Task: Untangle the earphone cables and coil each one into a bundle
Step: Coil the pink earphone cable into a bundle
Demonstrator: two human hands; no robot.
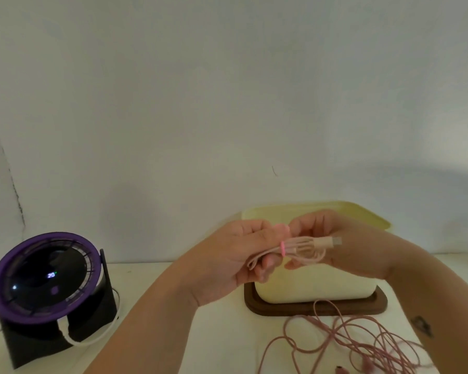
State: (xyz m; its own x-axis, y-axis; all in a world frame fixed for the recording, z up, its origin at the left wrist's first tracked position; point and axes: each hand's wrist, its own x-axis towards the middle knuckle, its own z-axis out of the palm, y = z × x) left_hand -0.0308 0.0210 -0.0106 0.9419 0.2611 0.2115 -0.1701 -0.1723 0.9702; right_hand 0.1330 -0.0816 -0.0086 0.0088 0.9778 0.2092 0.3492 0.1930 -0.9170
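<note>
- Loose pink cable [343,338] sprawls at the front right edge of the bench [227,333].
- Left hand [227,261] and right hand [362,260] pinch the banded cable bundle [300,248] above the cream box [322,287].
- Fan [43,279] display unreadable.

One lit marking is recorded: a small white display [51,274] on the glossy black centre of the round purple-rimmed desk fan [45,290]. Two digits are shown. The first is read as 2; the second is blurred and cannot be fixed. A green dot is lit just beside them. A small dark mark [422,326] on the right forearm is too blurred to be read.
</note>
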